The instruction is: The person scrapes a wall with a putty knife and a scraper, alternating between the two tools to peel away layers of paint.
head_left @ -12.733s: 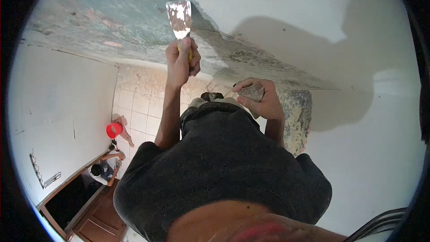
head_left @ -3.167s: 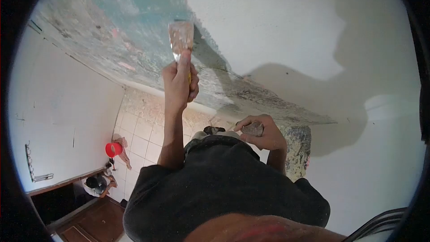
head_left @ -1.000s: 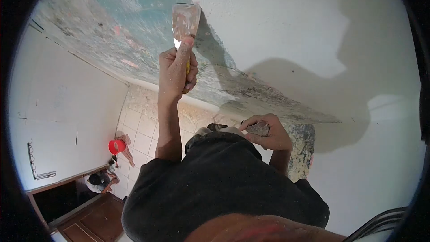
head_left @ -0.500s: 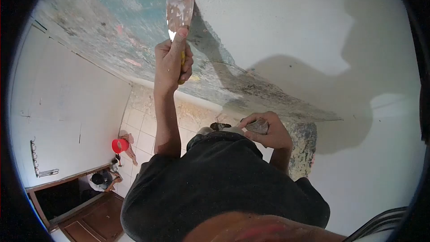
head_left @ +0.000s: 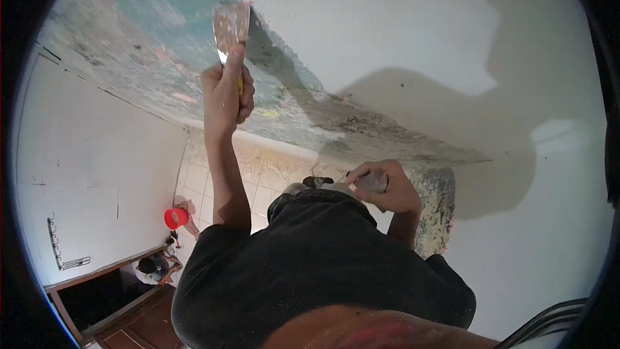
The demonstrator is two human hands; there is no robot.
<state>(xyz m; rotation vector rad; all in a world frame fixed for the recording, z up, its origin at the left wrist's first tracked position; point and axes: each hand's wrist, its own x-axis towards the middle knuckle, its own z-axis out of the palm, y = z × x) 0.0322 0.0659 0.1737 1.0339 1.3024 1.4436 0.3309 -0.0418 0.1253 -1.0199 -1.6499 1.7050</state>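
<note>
My left hand is closed round the yellow handle of a paint scraper, thumb lying along the blade's base. The broad, paint-smeared blade points up against the wall, close to where white paint borders a bare, stained green-grey patch. Low near my waist, my right hand is closed on a small greyish piece; its kind is not clear. Part of that piece is hidden by the fingers.
A red bucket stands on the tiled floor at the left. Beyond it, another person is low down near a brown door. A hook rack hangs on the left wall. Mottled, stripped surface shows beside my right hand.
My left hand and the scraper appear further left and slightly lower, while the wall has shifted the same way in view. My right hand has hardly moved.
</note>
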